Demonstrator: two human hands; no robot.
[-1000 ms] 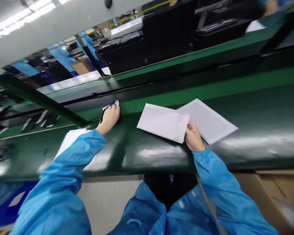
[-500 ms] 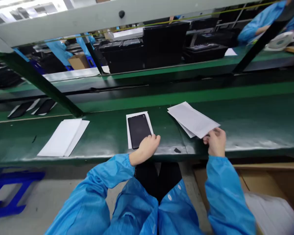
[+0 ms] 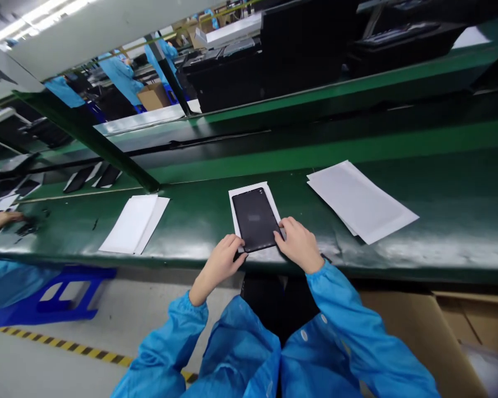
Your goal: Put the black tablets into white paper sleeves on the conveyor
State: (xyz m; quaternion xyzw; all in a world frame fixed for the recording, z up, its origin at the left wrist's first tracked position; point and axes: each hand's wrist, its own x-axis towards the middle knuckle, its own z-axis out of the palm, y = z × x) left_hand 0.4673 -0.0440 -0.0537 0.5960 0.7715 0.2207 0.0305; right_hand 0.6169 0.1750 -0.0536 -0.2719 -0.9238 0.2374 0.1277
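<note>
A black tablet (image 3: 255,218) lies back side up on a white paper sleeve (image 3: 249,188), whose top and side edges show around it. At the tablet's lower left corner, my left hand (image 3: 223,258) has its thumb and fingers closed on the edge. My right hand (image 3: 299,243) grips the lower right edge the same way. Further right, a small stack of white sleeves (image 3: 361,202) rests on the bench, touched by neither hand.
Another white stack (image 3: 135,224) lies left, near a green post (image 3: 103,152). A co-worker's hand (image 3: 4,220) shows at the far left, above a blue stool (image 3: 62,296). Below the green bench (image 3: 199,237), a cardboard box (image 3: 423,337) stands at right.
My right hand has left the white stack and come to the tablet's right edge. My left hand has shifted from the tablet's lower right to its lower left corner. The view has turned slightly.
</note>
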